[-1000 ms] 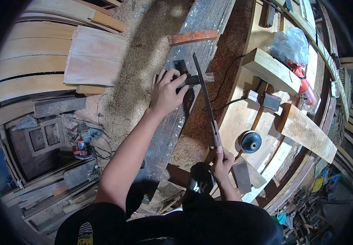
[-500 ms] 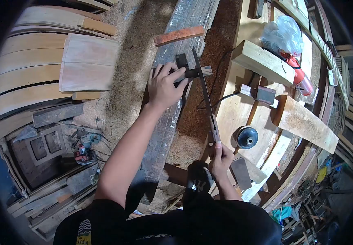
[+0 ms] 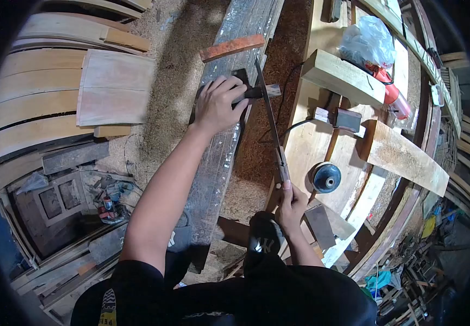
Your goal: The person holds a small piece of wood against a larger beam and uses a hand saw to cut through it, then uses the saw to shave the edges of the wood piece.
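My left hand [image 3: 219, 104] is closed over a small dark wood piece, pressing it down on a worn, paint-flecked plank [image 3: 213, 179]. Most of that piece is hidden under the fingers and their shadow; its pale end [image 3: 272, 91] sticks out to the right. My right hand [image 3: 290, 204] is wrapped round the handle of a handsaw [image 3: 270, 117]. The thin blade, seen nearly edge-on, points away from me and crosses the wood piece just right of my left fingertips. A curved reddish wood piece [image 3: 232, 48] lies across the plank beyond my left hand.
On the bench at right are a thick wood block [image 3: 343, 77], a round black pad [image 3: 326, 177], a red tool [image 3: 392, 95], a plastic bag [image 3: 369, 43] and a tapered board [image 3: 406, 155]. Sawdust [image 3: 172, 98] covers the floor. Curved boards [image 3: 34, 73] are stacked at left.
The whole view has shifted slightly. My right hand and the saw have moved a little forward, while my left hand stays on the wood piece.
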`<state>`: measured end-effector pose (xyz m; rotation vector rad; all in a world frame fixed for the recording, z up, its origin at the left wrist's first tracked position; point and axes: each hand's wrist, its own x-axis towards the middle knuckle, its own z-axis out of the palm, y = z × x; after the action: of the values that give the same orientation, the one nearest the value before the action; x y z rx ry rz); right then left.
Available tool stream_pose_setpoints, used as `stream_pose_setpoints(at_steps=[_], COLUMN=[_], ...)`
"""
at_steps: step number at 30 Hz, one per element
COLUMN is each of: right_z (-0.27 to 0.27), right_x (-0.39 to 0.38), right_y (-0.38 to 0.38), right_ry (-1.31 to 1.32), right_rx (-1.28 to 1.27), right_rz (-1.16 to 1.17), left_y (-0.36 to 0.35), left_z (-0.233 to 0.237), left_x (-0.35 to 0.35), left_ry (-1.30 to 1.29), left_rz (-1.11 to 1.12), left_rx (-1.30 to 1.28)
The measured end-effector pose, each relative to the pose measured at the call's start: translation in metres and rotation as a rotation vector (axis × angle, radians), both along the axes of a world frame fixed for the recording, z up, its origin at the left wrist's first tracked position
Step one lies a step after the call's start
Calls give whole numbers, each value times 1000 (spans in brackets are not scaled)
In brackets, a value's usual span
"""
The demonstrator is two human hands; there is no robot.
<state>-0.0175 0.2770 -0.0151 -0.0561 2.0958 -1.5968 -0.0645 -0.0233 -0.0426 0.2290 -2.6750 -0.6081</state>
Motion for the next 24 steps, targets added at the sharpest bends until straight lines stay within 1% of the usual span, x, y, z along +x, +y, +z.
stream_pose_setpoints(at_steps=[1,3,7,9,13,15,19,21,22,24], right_z=[-2,-5,-4,-8,-7,-1,3,1,2,8], right_x=[1,3,-4,-2,11,8,-12,-13,-6,18], right_y=[2,3,-1,4,16,12,-20,-26,-20,3], right_ry=[-1,15,25,78,34,120,71,2,0,103], right_rx=[-1,52,16,103,112,129,99,53,53,76], right_rz=[-5,69,28,99,59,75,69,4,-2,45], left_y=[0,-1,-2,-2,0,-2,-2,-1,0,0], left_z=[1,2,2,0,-1,-1,-2,-2,-2,-1], left_x=[0,-1,-3,-2,-2,-3,-3,-3,-4,-3], left_ry=[-3,-10,-28,-26,-18,-22,-20,-23,-11,-4], left_rz=[-2,-7,7,14,29,24,14,20,24,28], left_rx=[33,36,76,62,62,62,54,51,54,62])
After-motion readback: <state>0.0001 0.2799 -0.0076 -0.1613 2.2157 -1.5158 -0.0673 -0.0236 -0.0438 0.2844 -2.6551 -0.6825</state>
